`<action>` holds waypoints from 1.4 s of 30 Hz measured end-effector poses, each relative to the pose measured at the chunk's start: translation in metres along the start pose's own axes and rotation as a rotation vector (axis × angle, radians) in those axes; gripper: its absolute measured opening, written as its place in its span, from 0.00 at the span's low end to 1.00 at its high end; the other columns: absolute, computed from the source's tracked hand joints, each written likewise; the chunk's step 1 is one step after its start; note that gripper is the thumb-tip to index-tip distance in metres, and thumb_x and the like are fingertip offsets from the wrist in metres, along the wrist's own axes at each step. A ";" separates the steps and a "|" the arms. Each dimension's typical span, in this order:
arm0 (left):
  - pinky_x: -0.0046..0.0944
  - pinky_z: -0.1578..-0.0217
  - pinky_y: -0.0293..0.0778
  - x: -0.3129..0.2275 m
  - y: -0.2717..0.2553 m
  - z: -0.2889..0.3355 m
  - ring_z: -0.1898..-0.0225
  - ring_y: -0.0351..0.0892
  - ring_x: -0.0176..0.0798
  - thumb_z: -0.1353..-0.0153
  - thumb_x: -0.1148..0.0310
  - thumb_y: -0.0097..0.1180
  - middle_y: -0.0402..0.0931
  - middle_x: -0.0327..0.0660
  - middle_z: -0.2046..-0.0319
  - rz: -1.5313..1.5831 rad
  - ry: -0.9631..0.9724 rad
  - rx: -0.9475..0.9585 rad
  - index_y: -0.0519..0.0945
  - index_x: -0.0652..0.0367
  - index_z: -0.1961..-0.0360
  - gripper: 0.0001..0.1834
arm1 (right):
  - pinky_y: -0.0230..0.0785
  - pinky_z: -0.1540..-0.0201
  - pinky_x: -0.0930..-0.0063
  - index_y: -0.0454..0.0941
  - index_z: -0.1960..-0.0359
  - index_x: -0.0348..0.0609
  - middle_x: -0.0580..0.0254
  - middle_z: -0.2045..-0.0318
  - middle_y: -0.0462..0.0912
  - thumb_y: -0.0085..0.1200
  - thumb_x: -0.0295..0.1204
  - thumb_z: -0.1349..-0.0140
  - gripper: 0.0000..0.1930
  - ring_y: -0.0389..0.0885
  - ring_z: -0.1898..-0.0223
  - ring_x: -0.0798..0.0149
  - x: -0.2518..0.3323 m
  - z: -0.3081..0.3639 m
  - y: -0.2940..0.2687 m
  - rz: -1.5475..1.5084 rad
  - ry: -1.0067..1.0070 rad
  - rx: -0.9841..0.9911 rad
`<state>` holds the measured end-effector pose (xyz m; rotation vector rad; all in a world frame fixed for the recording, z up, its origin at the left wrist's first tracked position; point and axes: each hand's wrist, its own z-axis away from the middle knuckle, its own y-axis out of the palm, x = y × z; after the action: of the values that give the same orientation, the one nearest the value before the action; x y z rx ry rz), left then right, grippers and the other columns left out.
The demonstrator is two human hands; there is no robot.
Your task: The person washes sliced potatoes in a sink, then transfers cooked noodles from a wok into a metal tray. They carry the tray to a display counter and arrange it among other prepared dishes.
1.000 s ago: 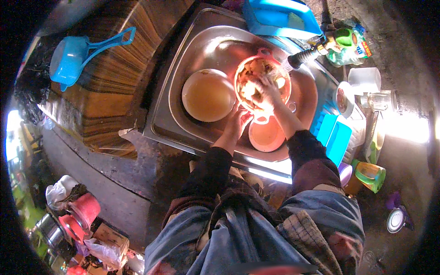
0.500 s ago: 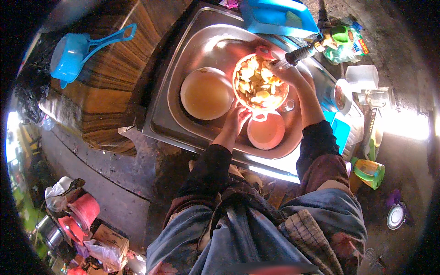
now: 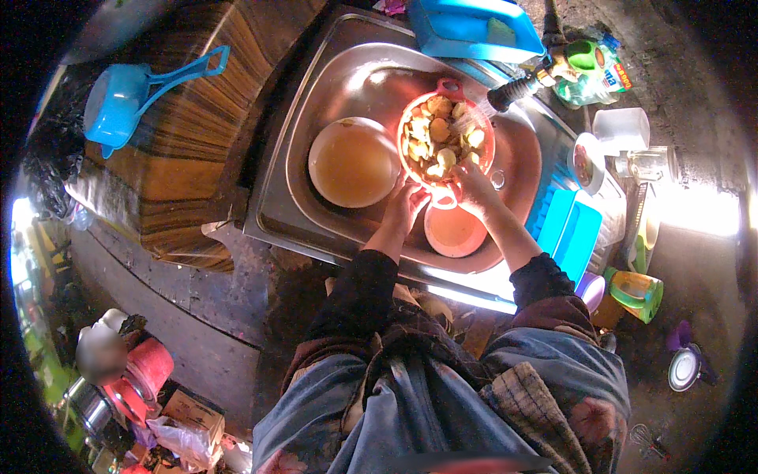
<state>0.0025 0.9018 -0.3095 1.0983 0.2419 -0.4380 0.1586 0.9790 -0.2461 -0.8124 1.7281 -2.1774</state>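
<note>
A pink-red colander [image 3: 490, 148] with loop handles sits in the metal sink, filled with pale and brown sliced pieces of food [image 3: 439, 130]. Water streams onto the pieces from the dark tap nozzle [image 3: 500, 99]. My left hand [image 3: 404, 207] is closed on the colander's near left rim. At its near right edge, my right hand [image 3: 475, 191] curls its fingers in among the slices; whether they pinch a slice or the rim is hidden. A round bowl of cloudy brownish water [image 3: 353, 163] stands to the left. Partly under the colander sits a smaller pink bowl [image 3: 455, 232].
The steel sink [image 3: 272, 201] surrounds the bowls. Blue basins [image 3: 474, 30] and blue trays [image 3: 570, 233] line its far and right edges. Plastic containers [image 3: 621, 129] stand farther right. A blue dipper [image 3: 117, 107] lies on the wood-patterned counter [image 3: 185, 170] at left.
My right hand has moved from the colander's far right side, under the tap, to its near right edge. The slices have shifted. My left hand stays on the rim.
</note>
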 end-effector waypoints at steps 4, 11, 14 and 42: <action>0.37 0.55 0.71 0.008 0.004 0.001 0.56 0.71 0.40 0.48 0.79 0.45 0.67 0.47 0.57 -0.265 0.316 -0.112 0.52 0.59 0.41 0.32 | 0.71 0.63 0.69 0.74 0.63 0.47 0.58 0.69 0.77 0.54 0.30 0.48 0.10 0.77 0.68 0.58 -0.015 -0.019 -0.015 -0.309 0.122 0.014; 0.34 0.59 0.73 -0.013 0.050 -0.028 0.60 0.75 0.38 0.48 0.78 0.52 0.74 0.45 0.60 -0.816 0.663 -0.163 0.67 0.62 0.49 0.23 | 0.69 0.67 0.79 0.75 0.60 0.37 0.62 0.66 0.79 0.45 0.27 0.42 0.11 0.75 0.71 0.70 -0.023 -0.048 -0.043 -1.027 0.145 -0.040; 0.30 0.62 0.71 -0.024 0.076 -0.047 0.63 0.76 0.33 0.46 0.66 0.55 0.78 0.42 0.66 -0.880 0.506 -0.002 0.74 0.59 0.54 0.17 | 0.68 0.69 0.80 0.77 0.60 0.42 0.63 0.67 0.79 0.46 0.27 0.45 0.12 0.73 0.73 0.73 -0.016 -0.052 -0.047 -0.800 0.145 -0.063; 0.36 0.70 0.73 -0.017 0.134 -0.099 0.71 0.79 0.41 0.48 0.64 0.57 0.78 0.45 0.75 -1.359 0.886 0.000 0.78 0.60 0.74 0.10 | 0.70 0.64 0.66 0.75 0.66 0.45 0.55 0.71 0.78 0.51 0.31 0.48 0.08 0.79 0.67 0.56 -0.053 -0.047 -0.070 -0.622 0.202 -0.384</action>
<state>0.0509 1.0455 -0.2389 0.9326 1.8188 -1.1085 0.1853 1.0632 -0.2004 -1.4293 2.2763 -2.3826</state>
